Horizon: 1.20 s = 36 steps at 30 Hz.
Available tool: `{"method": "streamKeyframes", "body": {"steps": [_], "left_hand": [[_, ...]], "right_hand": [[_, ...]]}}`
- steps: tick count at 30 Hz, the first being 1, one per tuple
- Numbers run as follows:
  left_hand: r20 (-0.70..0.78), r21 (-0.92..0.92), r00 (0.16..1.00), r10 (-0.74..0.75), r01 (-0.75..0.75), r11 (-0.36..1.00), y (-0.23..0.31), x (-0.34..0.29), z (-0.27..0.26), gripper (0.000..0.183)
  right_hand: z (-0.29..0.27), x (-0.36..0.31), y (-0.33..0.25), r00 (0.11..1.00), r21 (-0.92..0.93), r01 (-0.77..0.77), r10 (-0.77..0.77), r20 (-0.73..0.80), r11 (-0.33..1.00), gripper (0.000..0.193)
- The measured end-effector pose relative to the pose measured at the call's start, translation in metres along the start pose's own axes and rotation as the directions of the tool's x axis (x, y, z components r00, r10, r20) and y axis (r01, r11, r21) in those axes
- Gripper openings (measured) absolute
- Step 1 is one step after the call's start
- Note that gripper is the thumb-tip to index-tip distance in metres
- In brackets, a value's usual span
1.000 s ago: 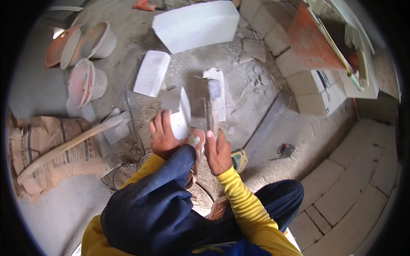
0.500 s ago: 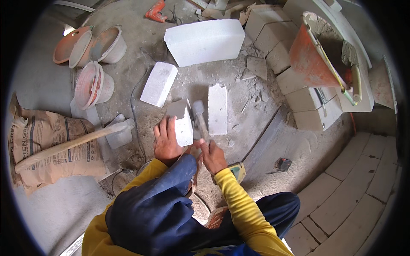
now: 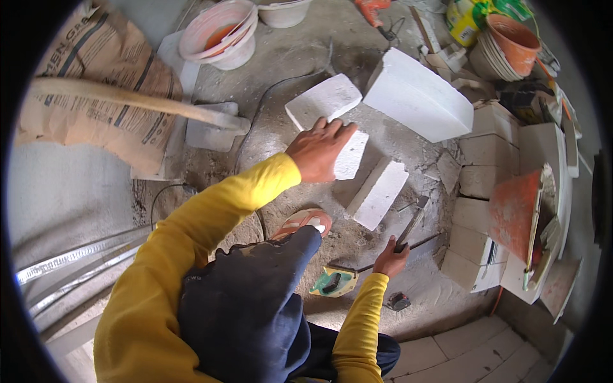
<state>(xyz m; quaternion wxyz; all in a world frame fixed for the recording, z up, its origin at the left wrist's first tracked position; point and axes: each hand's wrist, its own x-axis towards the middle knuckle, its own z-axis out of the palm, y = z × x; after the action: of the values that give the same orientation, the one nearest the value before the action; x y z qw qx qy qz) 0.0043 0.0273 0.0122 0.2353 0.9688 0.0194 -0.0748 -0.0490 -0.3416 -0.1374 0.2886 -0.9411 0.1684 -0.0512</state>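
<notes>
My left hand [image 3: 322,150] reaches forward with its fingers over a short white block [image 3: 351,156], gripping it; the hand hides part of the block. A second white block [image 3: 327,101] lies just beyond, and a slim white block [image 3: 378,193] is to its right. My right hand [image 3: 391,256] is closed round the handle of a hammer [image 3: 412,226], its head pointing away from me, low over the floor. Near the right wrist lies a handsaw [image 3: 335,281] with a yellow and green handle.
A large white block [image 3: 418,96] sits farther off. Stacked blocks and an orange bucket [image 3: 514,214] stand at right. A tape measure [image 3: 399,301] is on the floor. At left are a paper sack [image 3: 115,96], a long wooden handle [image 3: 128,99] and pale buckets [image 3: 220,38].
My left hand has carried the short block forward, away from my knee. The hammer has moved right, away from the block, in my right hand. The view has turned.
</notes>
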Motion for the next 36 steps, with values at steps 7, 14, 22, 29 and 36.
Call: {"method": "streamKeyframes", "body": {"steps": [7,14,22,29,36], "left_hand": [[0.083,0.006,0.996,0.044,-0.045,0.999,-0.008,-0.005,-0.005,0.125],[-0.022,-0.091,0.996,0.085,-0.087,0.992,-0.018,-0.006,0.003,0.123],[-0.014,-0.126,0.999,0.035,-0.036,0.991,-0.011,-0.017,-0.001,0.111],[-0.014,-0.072,0.998,0.063,-0.064,0.995,-0.008,-0.014,-0.006,0.109],[-0.002,-0.128,1.0,0.028,-0.028,0.991,-0.009,-0.014,-0.006,0.113]], "right_hand": [[0.018,0.011,-0.042,0.971,0.064,0.233,-0.236,0.036,0.97,0.07],[0.042,0.014,-0.096,0.932,0.32,0.088,-0.191,0.308,0.943,0.092],[-0.001,0.024,-0.041,0.786,0.746,-0.527,-0.101,0.61,0.407,0.074],[-0.02,0.015,-0.052,0.745,0.718,-0.57,-0.118,0.657,0.4,0.08],[-0.028,0.021,-0.055,0.71,0.691,-0.634,-0.093,0.698,0.346,0.076]]}}
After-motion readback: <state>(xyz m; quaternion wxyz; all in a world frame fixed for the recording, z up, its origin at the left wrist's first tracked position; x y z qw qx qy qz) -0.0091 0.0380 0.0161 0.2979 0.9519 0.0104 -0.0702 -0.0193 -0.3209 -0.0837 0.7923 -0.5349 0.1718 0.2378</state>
